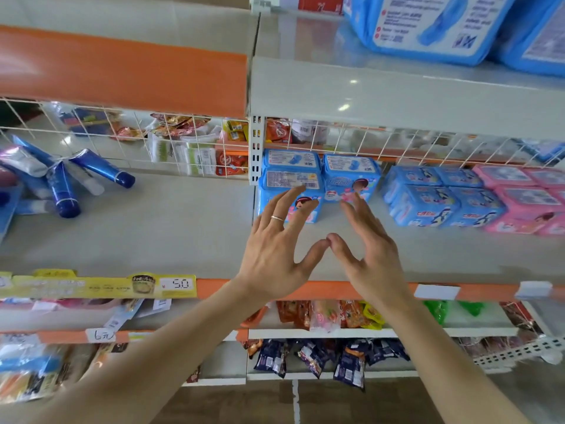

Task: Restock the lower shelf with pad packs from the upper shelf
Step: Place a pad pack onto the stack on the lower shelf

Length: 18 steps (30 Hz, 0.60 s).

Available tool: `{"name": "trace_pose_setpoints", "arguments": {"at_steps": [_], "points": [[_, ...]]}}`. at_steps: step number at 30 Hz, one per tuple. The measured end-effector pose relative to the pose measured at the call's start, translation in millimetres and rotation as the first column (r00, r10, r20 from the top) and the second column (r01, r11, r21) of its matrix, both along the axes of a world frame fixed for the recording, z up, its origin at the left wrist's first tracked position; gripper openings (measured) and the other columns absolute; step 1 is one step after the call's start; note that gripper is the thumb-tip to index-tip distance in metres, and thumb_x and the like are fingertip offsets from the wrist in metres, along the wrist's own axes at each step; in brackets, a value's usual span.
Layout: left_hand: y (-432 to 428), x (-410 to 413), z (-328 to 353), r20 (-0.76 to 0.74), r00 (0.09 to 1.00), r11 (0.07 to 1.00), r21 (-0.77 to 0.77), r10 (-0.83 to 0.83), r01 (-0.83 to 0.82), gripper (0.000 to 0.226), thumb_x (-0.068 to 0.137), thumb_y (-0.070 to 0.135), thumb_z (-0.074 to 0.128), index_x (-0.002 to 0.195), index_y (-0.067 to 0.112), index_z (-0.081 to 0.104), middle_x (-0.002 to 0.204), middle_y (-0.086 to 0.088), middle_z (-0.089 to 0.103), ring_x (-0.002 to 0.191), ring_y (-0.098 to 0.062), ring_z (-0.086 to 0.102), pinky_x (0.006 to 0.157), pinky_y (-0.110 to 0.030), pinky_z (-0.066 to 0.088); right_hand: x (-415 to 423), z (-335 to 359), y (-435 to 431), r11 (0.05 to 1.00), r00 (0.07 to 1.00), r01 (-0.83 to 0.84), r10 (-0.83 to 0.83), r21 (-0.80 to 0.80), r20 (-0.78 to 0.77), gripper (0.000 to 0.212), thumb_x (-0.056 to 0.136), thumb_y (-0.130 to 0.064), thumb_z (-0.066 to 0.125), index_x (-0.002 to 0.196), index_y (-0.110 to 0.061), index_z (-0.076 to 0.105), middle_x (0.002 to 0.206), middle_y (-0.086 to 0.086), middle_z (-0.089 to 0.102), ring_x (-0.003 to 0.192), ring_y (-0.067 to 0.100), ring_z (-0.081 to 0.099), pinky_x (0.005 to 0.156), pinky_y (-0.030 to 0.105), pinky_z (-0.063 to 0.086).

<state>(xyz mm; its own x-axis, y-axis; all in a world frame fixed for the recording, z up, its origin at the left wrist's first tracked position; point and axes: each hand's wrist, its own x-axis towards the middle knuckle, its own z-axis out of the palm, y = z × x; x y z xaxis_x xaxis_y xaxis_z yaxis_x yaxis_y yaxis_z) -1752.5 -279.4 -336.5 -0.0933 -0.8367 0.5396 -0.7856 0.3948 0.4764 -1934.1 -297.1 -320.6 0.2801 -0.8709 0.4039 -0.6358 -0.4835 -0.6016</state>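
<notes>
Head — left hand [275, 249], right hand [370, 252] splayed before crosswise pad packs [351, 175].

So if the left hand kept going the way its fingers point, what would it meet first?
Probably the leftmost blue pad pack: the left hand overlaps it in view, though depth is unclear.

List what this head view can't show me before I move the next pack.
All in the head view:
big blue packs on the upper shelf: cut off by top and right edges; count unknown.
pink packs: run off the right edge, blurred.
left blue stack: front partly hidden by left hand; contact unclear.
Pack print: too blurred to read.
</notes>
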Motion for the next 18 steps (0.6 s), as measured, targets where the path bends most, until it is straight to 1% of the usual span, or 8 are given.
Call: {"name": "trace_pose_setpoints", "arguments": {"at_steps": [2, 5, 8, 12, 15, 18], "points": [[4, -10, 8, -0.001, 1.0, 0.999, -0.033, -0.002, 0.002, 0.06, 0.095, 0.056, 0.046, 0.143, 0.02, 0.048, 0.158, -0.002, 0.032, 0.146, -0.028, 0.028, 0.112, -0.052, 0.035, -10, 7, 3, 0.999, 1.0, -0.007, 0.008, -0.034, 0.005, 0.063, 0.095, -0.053, 0.044, 0.151, -0.025, 0.036, 0.161, -0.003, 0.028, 0.15, 0.007, 0.015, 0.117, 0.054, 0.028], [10, -29, 21, 0.019, 1.0, 0.997, -0.071, 0.01, -0.009, 0.06, 0.096, 0.056, 0.045, 0.144, 0.02, 0.047, 0.159, -0.002, 0.031, 0.147, -0.027, 0.026, 0.113, -0.051, 0.033, -28, 18, 9, 0.997, 1.0, -0.015, 0.016, -0.075, 0.022, 0.061, 0.095, -0.052, 0.045, 0.15, -0.026, 0.038, 0.161, -0.002, 0.027, 0.15, 0.007, 0.016, 0.117, 0.054, 0.027], [17, -54, 34, 0.067, 0.998, 0.994, -0.112, 0.015, -0.007, 0.06, 0.097, 0.055, 0.042, 0.145, 0.02, 0.047, 0.159, -0.003, 0.032, 0.147, -0.027, 0.025, 0.113, -0.051, 0.033, -53, 29, 17, 0.994, 1.0, -0.012, 0.012, -0.105, -0.001, 0.062, 0.096, -0.052, 0.044, 0.151, -0.026, 0.036, 0.162, -0.005, 0.024, 0.15, 0.004, 0.013, 0.118, 0.054, 0.025], [26, -94, 55, 0.062, 0.998, 0.991, -0.135, -0.003, 0.012, 0.06, 0.097, 0.056, 0.038, 0.147, 0.023, 0.044, 0.159, -0.003, 0.032, 0.146, -0.027, 0.027, 0.114, -0.048, 0.032, -99, 48, 29, 0.994, 1.0, -0.017, 0.018, -0.109, 0.008, 0.062, 0.095, -0.056, 0.043, 0.151, -0.033, 0.033, 0.162, -0.009, 0.022, 0.149, -0.001, 0.008, 0.119, 0.053, 0.022], [32, -125, 72, 0.086, 0.996, 0.987, -0.16, 0.01, 0.004, 0.061, 0.097, 0.055, 0.038, 0.146, 0.019, 0.046, 0.159, -0.003, 0.033, 0.145, -0.028, 0.03, 0.112, -0.049, 0.033, -137, 64, 36, 0.991, 0.999, 0.007, -0.002, -0.134, 0.034, 0.063, 0.094, -0.05, 0.05, 0.151, -0.025, 0.037, 0.161, -0.012, 0.023, 0.149, 0.0, 0.01, 0.12, 0.052, 0.022], [38, -157, 86, 0.088, 0.996, 0.98, -0.2, 0.018, 0.0, 0.061, 0.097, 0.053, 0.04, 0.145, 0.018, 0.047, 0.158, -0.003, 0.034, 0.143, -0.028, 0.033, 0.114, -0.044, 0.032, -172, 80, 42, 0.98, 0.998, 0.02, -0.007, -0.199, 0.065, 0.063, 0.093, -0.045, 0.055, 0.149, -0.019, 0.041, 0.159, -0.005, 0.03, 0.149, 0.007, 0.019, 0.119, 0.051, 0.026]]}}
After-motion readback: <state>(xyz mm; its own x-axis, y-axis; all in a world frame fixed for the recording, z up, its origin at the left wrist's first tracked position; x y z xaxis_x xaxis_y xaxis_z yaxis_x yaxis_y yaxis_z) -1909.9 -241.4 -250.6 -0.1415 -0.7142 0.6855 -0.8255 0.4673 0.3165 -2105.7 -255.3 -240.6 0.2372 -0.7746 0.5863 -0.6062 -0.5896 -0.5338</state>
